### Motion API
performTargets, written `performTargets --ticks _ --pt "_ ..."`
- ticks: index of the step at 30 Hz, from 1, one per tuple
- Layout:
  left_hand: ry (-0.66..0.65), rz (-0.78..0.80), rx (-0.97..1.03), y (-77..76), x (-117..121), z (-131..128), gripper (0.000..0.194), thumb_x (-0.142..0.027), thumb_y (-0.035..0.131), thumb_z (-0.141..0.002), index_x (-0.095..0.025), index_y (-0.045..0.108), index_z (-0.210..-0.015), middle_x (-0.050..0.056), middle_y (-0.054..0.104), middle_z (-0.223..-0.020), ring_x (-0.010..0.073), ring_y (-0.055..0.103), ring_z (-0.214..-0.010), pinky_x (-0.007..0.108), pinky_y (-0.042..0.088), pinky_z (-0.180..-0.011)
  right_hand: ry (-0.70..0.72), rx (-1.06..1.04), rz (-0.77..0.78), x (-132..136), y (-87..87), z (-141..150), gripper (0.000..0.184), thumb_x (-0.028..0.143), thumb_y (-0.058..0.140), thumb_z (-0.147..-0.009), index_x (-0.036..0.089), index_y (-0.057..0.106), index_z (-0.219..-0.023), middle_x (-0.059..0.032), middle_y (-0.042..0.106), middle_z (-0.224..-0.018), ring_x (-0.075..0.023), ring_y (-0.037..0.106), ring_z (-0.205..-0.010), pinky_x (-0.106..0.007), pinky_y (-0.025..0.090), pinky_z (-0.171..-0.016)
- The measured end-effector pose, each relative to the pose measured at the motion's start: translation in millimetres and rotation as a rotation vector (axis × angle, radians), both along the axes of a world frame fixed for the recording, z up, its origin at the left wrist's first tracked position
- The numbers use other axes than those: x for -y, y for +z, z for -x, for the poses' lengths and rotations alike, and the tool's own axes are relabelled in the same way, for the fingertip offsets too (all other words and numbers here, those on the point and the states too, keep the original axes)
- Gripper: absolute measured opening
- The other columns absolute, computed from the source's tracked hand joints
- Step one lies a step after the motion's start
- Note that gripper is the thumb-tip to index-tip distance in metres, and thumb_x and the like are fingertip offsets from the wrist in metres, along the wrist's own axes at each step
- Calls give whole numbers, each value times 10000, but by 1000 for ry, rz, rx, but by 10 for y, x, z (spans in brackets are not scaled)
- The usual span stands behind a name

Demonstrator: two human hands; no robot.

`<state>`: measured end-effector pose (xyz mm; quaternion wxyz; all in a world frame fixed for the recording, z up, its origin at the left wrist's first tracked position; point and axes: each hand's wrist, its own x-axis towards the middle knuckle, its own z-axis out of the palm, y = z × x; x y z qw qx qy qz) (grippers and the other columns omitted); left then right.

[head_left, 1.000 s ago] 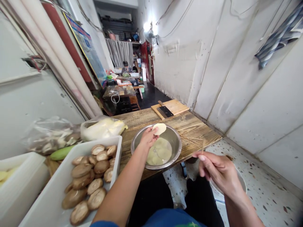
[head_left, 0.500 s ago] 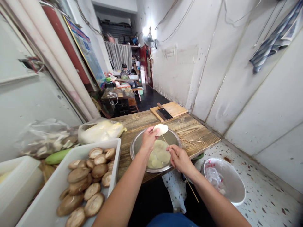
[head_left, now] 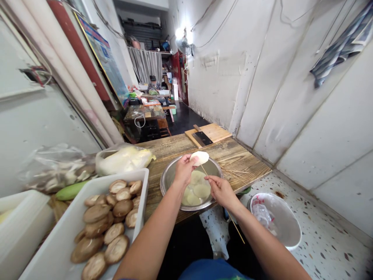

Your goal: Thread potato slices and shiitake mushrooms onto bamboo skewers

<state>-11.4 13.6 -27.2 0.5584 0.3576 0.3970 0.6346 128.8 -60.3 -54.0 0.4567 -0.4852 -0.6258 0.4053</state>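
Over a steel bowl [head_left: 166,179], my left hand [head_left: 184,170] pinches a pale potato slice [head_left: 199,158] between thumb and fingers. My right hand [head_left: 220,190] is closed on a long bamboo skewer [head_left: 236,228], whose upper end meets the slice's lower edge; whether the tip has gone in I cannot tell. The skewer's other end sticks out below my right wrist. In the bowl, several more pale slices [head_left: 201,190] lie in liquid. More bamboo skewers [head_left: 235,172] lie loose on the wooden table [head_left: 163,146] to the right of the bowl.
A white tub [head_left: 145,194] of shiitake mushrooms [head_left: 96,214] stands at left, near bagged vegetables [head_left: 125,159] and a green gourd [head_left: 71,191]. A cleaver [head_left: 202,138] rests on a cutting board [head_left: 217,133] at the back. A bin [head_left: 287,225] stands on the floor at right. A person [head_left: 153,83] sits far back.
Both hands keep their holds, with the slice and skewer nearly in place. My right hand has risen slightly, and the slice has shifted a little up and to the right.
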Motion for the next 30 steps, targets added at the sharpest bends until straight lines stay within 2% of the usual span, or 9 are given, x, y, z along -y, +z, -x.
performTargets --ticks 5,11,14,18,21,25,30 --pt "3 -6 3 -4 17 -13 303 -300 787 -535 -162 599 -728 4 640 -729 105 561 -633 222 434 -592 -25 92 -35 3 48 29 353 308 391 -892 133 678 -998 58 433 -395 -118 403 -351 -228 321 -405" --pt "-85 -33 43 6 30 -3 294 -368 762 -585 -166 607 -734 19 647 -777 126 575 -681 243 458 -608 -96 245 -137 65 130 37 303 280 416 -896 170 698 -920 -37 652 -648 -177 593 -592 -255 408 -559" --pt "-52 -58 -52 -12 30 -1 283 -384 744 -606 -167 619 -736 20 649 -747 131 579 -649 259 472 -616 -113 318 -175 93 142 33 301 246 403 -901 175 694 -877 -64 698 -754 -196 637 -685 -263 432 -641" --pt "3 -117 -288 -57 21 7 288 -392 718 -635 -157 669 -794 24 656 -726 145 586 -647 263 480 -623 -152 405 -195 90 132 42 293 199 396 -892 166 686 -863 -78 714 -762 -204 662 -700 -255 443 -648" --pt "-1 -156 -363 -66 24 10 308 -407 701 -652 -148 688 -818 33 667 -744 157 591 -676 268 487 -634 -190 452 -211 74 121 59 285 164 393 -882 156 677 -855 -87 715 -759 -213 675 -716 -252 445 -651" --pt "-77 -145 -316 -46 41 -5 319 -407 706 -645 -137 681 -814 42 670 -754 155 591 -666 272 491 -616 -219 494 -248 63 101 78 276 163 386 -893 147 661 -869 -91 711 -753 -222 677 -706 -255 438 -638" --pt "-135 -6 -72 -23 50 -25 324 -366 736 -606 -150 637 -826 29 671 -769 137 600 -632 262 487 -585 -227 520 -326 92 51 86 300 196 346 -929 152 638 -875 -82 691 -742 -206 664 -684 -248 430 -628"
